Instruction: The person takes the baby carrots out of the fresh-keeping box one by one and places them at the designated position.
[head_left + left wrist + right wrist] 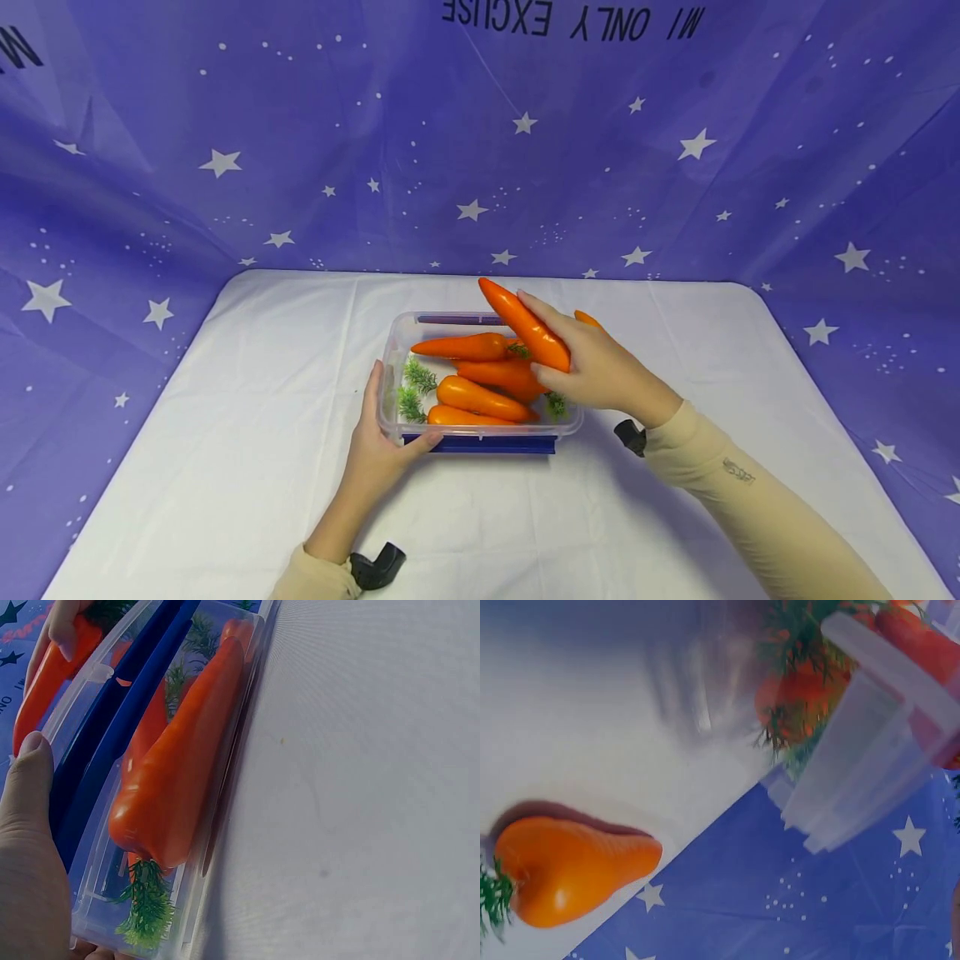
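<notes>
A clear plastic box (480,431) with blue latches holds several orange toy carrots (483,398) with green leafy tops. My left hand (378,450) grips its near left corner, the thumb at the front rim and the fingers along the left side. Above the right part of the box, my right hand (600,362) grips another carrot (528,327), its tip pointing up and away to the left. The left wrist view shows a carrot (176,772) through the box's clear wall. Its leafy top is hidden by my right hand in the head view.
One more carrot (570,870) lies on the white table (240,433) to the right of the box, mostly hidden behind my right hand in the head view. A purple cloth (420,150) with white stars hangs behind the table.
</notes>
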A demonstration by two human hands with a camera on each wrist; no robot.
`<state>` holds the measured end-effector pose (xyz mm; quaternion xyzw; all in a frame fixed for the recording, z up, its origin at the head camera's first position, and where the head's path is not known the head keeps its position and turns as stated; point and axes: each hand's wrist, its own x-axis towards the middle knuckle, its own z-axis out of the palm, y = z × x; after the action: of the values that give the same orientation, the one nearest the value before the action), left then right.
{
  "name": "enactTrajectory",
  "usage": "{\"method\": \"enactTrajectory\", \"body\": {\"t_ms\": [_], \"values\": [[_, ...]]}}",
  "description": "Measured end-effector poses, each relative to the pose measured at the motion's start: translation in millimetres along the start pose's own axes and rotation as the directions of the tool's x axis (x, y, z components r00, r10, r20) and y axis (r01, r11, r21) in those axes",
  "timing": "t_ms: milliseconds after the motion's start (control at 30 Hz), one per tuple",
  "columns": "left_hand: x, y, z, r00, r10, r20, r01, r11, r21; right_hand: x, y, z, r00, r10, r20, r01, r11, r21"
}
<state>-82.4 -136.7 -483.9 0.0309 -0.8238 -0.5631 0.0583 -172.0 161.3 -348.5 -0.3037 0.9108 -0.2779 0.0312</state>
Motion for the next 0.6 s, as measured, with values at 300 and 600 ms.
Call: {"method": "enactTrajectory", "body": {"t_ms": [300, 600], "values": [[-1.1, -0.7, 0.5, 1.000, 0.017, -0.006, -0.017, 1.000, 0.001, -9.4, 9.5, -13.7, 0.994, 0.036, -0.102, -0.034, 0.999, 0.023], [-0.5, -2.4, 0.7, 1.000, 0.029, -0.004, -0.029, 0.999, -0.016, -20.1, 20.9, -31.1, 0.965, 0.151, -0.214, -0.098, 0.966, 0.237]]}}
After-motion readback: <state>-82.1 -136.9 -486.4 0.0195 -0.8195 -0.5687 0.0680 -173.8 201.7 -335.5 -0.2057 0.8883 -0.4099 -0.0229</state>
